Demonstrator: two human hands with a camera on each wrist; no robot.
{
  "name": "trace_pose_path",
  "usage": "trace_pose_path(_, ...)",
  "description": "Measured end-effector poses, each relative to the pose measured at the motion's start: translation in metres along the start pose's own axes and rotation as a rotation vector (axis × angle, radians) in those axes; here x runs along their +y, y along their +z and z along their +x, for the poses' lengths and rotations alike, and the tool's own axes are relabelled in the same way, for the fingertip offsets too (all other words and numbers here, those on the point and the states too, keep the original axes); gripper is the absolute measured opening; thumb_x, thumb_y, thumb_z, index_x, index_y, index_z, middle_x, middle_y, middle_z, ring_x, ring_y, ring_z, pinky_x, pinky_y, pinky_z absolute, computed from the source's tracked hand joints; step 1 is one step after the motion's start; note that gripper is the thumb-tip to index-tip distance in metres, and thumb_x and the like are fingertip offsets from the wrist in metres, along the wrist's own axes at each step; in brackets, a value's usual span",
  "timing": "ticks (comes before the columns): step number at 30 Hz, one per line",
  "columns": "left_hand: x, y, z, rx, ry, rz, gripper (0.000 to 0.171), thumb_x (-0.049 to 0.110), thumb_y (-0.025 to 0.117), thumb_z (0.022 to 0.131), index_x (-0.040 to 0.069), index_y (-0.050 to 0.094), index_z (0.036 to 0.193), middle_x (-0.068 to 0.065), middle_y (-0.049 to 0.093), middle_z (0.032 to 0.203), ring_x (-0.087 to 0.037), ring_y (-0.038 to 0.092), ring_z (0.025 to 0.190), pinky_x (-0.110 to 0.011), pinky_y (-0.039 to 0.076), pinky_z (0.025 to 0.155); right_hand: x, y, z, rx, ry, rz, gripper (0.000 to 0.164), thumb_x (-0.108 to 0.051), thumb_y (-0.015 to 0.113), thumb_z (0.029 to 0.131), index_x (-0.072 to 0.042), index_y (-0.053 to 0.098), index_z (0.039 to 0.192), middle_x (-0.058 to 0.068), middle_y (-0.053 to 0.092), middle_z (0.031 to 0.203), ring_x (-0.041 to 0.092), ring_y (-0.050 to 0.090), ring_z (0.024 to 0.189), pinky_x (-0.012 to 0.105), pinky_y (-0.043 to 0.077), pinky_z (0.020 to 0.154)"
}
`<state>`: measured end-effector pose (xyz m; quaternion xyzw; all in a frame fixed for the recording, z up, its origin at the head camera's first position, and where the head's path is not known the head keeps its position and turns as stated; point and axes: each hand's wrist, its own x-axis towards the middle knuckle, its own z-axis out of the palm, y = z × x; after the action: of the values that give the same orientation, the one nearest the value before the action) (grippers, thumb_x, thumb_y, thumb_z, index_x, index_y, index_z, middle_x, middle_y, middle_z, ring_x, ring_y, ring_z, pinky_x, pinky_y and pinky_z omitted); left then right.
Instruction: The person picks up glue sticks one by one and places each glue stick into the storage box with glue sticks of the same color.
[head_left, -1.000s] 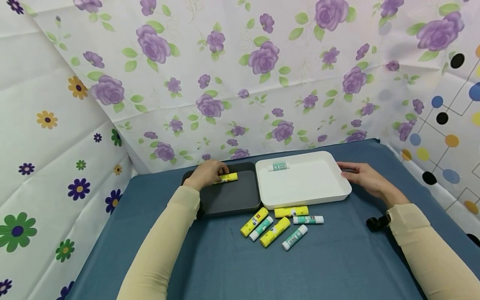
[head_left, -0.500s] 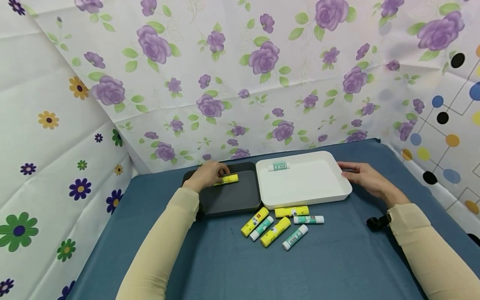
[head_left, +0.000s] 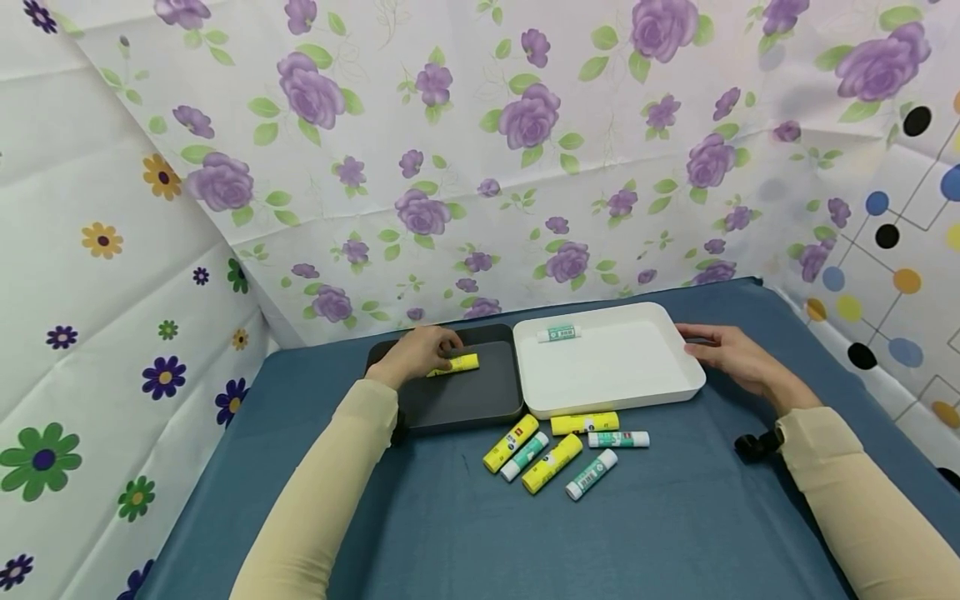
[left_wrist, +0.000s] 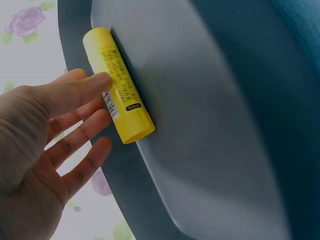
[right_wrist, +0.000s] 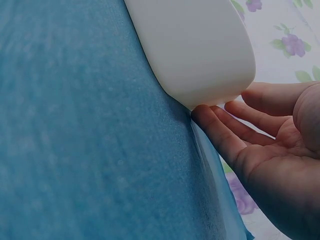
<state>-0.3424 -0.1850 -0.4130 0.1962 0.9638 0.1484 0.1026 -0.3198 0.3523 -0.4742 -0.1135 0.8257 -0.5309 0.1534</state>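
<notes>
In the black tray [head_left: 468, 408], my left hand [head_left: 420, 354] pinches a yellow glue stick [left_wrist: 117, 85] lying near the far side. The thumb lies across its label in the left wrist view; the index finger is partly hidden behind it and the other fingers are spread. My right hand [head_left: 731, 358] rests its nearly straight fingertips [right_wrist: 202, 112] against the right end of the white tray [head_left: 615, 367]. A green-and-white glue stick [head_left: 558, 333] lies in the white tray's far left part.
On the blue cloth [head_left: 675, 517] before the trays lie several loose glue sticks, among them a yellow one [head_left: 552, 463] and a green-and-white one [head_left: 592, 474]. The trays stand side by side. A flowered sheet [head_left: 465, 167] hangs behind the table.
The yellow glue stick in the black tray has shifted slightly toward the front, and the left hand's fingers have moved a little with it. The right hand stays at the white tray.
</notes>
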Motion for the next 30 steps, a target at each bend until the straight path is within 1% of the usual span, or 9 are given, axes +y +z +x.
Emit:
trace_pose_path(9, 0.006, -0.002, -0.008, 0.006, 0.038, -0.049, 0.038, 0.012, 0.077, 0.096, 0.011, 0.07, 0.133, -0.01, 0.069, 0.123, -0.026, 0.065, 0.112, -0.047, 0.054, 0.097, 0.001, 0.0, 0.0, -0.002, -0.008, 0.006, 0.068, -0.029, 0.057, 0.11, -0.002, 0.026, 0.165, 0.029, 0.028, 0.165, 0.048, 0.034, 0.148, 0.017, 0.051, 0.089)
trace_pose_path(17, 0.007, 0.0, -0.017, 0.029, 0.06, -0.134, 0.038, 0.015, 0.074, 0.099, 0.01, 0.069, 0.135, -0.011, 0.069, 0.125, -0.025, 0.065, 0.111, -0.046, 0.054, 0.097, 0.004, -0.001, 0.002, 0.001, -0.007, -0.006, 0.069, -0.03, 0.058, 0.109, -0.003, 0.026, 0.165, 0.029, 0.028, 0.165, 0.047, 0.034, 0.148, 0.018, 0.051, 0.09)
trace_pose_path(20, 0.008, 0.001, -0.021, 0.048, 0.069, -0.188, 0.036, 0.016, 0.073, 0.1, 0.009, 0.068, 0.135, -0.012, 0.069, 0.124, -0.024, 0.065, 0.11, -0.046, 0.054, 0.097, 0.002, -0.001, 0.002, 0.001, -0.009, -0.011, 0.07, -0.031, 0.058, 0.109, -0.003, 0.026, 0.165, 0.029, 0.028, 0.165, 0.048, 0.034, 0.148, 0.018, 0.051, 0.09)
trace_pose_path(23, 0.011, 0.003, -0.027, 0.073, 0.073, -0.262, 0.035, 0.017, 0.072, 0.1, 0.01, 0.068, 0.135, -0.011, 0.069, 0.121, -0.024, 0.066, 0.108, -0.045, 0.055, 0.095, 0.0, 0.0, 0.0, 0.001, -0.013, -0.009, 0.069, -0.03, 0.057, 0.109, -0.002, 0.026, 0.164, 0.029, 0.028, 0.165, 0.048, 0.033, 0.148, 0.017, 0.05, 0.089)
trace_pose_path(30, 0.025, 0.01, -0.047, 0.122, 0.094, -0.415, 0.034, 0.022, 0.071, 0.102, 0.014, 0.069, 0.135, -0.006, 0.069, 0.119, -0.022, 0.066, 0.108, -0.046, 0.055, 0.092, -0.003, 0.001, -0.004, 0.0, -0.012, 0.008, 0.066, -0.026, 0.054, 0.111, -0.001, 0.025, 0.164, 0.03, 0.026, 0.165, 0.048, 0.033, 0.148, 0.016, 0.05, 0.09)
